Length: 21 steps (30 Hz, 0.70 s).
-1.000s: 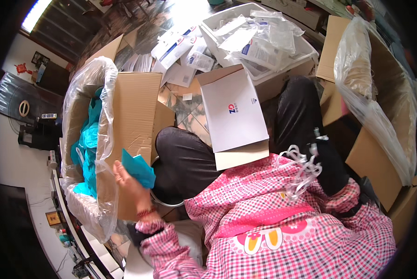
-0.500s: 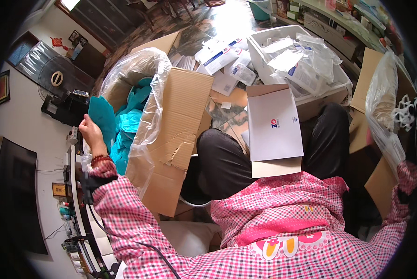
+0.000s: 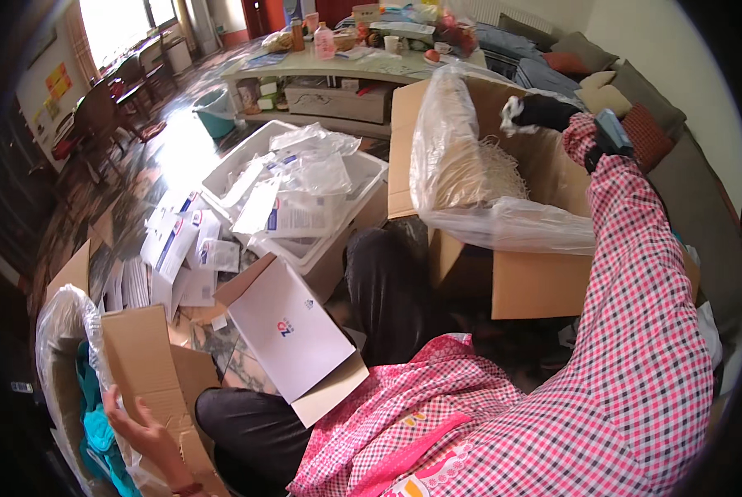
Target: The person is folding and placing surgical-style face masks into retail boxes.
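My left hand (image 3: pixel 146 431) is open, fingers apart, at the edge of a cardboard box (image 3: pixel 142 352) lined with clear plastic. Teal fabric pieces (image 3: pixel 99 435) lie inside that box, next to the fingers. On the right my arm reaches over a second plastic-lined cardboard box (image 3: pixel 541 283). My right hand (image 3: pixel 545 111) looks black, as if gloved, and is closed on a small bundle of white cords (image 3: pixel 513 114). A heap of pale, thin cords (image 3: pixel 497 170) lies in this box. A white carton (image 3: pixel 288 331) with tan flaps rests across my lap.
Ahead stands a white plastic tub (image 3: pixel 371 178) full of clear packets (image 3: pixel 313 178). White printed packs (image 3: pixel 171 248) are piled on the floor left of it. Further off are a teal bucket (image 3: pixel 215 116), a low table (image 3: pixel 263 73) and a cushioned sofa (image 3: pixel 669 99).
The view has turned right. My left hand held a teal fabric piece and is now bare. My right arm has extended over the right box, carrying the white cords.
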Each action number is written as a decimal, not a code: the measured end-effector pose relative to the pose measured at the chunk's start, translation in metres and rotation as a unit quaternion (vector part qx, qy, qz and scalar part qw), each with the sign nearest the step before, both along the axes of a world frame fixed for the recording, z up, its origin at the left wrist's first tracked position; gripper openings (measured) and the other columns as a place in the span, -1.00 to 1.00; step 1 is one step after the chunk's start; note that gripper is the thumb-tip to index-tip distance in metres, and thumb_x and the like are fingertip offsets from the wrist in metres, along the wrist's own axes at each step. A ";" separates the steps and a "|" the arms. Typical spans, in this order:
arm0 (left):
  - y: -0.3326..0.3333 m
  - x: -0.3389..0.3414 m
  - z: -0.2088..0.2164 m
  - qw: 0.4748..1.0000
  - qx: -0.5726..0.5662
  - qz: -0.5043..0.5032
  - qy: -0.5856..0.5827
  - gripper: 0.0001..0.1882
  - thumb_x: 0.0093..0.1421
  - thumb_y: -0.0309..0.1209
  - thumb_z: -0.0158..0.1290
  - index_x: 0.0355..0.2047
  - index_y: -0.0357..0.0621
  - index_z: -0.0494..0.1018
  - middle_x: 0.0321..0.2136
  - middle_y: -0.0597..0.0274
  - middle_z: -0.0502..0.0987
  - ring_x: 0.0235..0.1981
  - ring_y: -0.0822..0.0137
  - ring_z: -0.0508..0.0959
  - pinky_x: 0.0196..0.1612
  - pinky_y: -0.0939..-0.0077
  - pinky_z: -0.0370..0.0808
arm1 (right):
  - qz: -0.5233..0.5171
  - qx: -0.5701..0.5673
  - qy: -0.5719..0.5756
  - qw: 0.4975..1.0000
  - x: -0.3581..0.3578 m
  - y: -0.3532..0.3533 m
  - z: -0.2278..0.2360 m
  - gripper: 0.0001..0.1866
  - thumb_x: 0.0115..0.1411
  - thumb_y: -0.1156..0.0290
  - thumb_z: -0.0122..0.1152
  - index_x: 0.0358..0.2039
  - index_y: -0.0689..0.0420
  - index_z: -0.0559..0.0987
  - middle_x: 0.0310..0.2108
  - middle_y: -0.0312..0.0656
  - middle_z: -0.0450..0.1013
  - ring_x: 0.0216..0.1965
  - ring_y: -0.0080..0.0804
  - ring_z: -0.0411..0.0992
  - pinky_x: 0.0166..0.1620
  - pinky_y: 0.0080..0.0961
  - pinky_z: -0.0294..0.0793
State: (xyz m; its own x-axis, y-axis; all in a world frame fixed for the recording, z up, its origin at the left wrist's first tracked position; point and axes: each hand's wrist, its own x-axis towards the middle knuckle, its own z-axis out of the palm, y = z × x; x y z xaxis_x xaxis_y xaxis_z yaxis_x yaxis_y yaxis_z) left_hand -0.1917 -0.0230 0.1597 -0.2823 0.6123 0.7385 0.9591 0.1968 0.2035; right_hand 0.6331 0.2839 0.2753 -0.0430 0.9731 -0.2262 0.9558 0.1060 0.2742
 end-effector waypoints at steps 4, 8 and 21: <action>0.012 0.073 -0.020 0.984 -0.088 -0.142 -0.058 -0.69 0.19 -0.58 0.02 -0.03 -0.25 0.42 -0.05 -0.02 0.49 0.04 -0.04 0.45 0.17 0.17 0.33 | 0.072 -0.032 -0.074 0.994 -0.024 -0.009 0.008 -0.47 -0.04 0.18 0.43 -0.03 0.07 0.58 -0.10 -0.01 0.53 -0.12 -0.16 0.51 -0.12 -0.22 0.51; 0.033 0.134 -0.053 0.932 -0.187 -0.299 -0.088 -0.83 0.15 -0.57 0.05 -0.23 -0.21 0.51 -0.18 -0.02 0.55 -0.02 -0.02 0.51 0.08 0.16 0.42 | 0.233 0.039 -0.145 0.961 -0.002 0.000 -0.008 -0.51 -0.03 0.27 0.36 -0.04 0.07 0.60 -0.24 -0.01 0.56 -0.16 -0.12 0.54 -0.10 -0.17 0.52; 0.095 0.237 -0.129 0.834 -0.273 -0.469 0.098 -0.59 0.31 -0.07 -0.04 -0.17 -0.18 0.54 -0.03 0.19 0.51 0.24 0.12 0.30 0.32 0.00 0.14 | 0.186 0.257 0.159 0.935 -0.116 -0.036 -0.051 -0.81 0.17 0.38 0.24 -0.25 0.17 0.67 -0.25 -0.08 0.59 -0.27 -0.09 0.56 -0.09 -0.30 0.52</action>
State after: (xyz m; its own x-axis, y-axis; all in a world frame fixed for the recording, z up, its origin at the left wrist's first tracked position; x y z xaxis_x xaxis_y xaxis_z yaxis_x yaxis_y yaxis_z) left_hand 0.0452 0.0717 0.0308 0.6035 0.7560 0.2534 0.7474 -0.6471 0.1507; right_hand 0.5172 0.2474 0.2239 -0.3851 0.8541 0.3496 0.9211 0.3793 0.0878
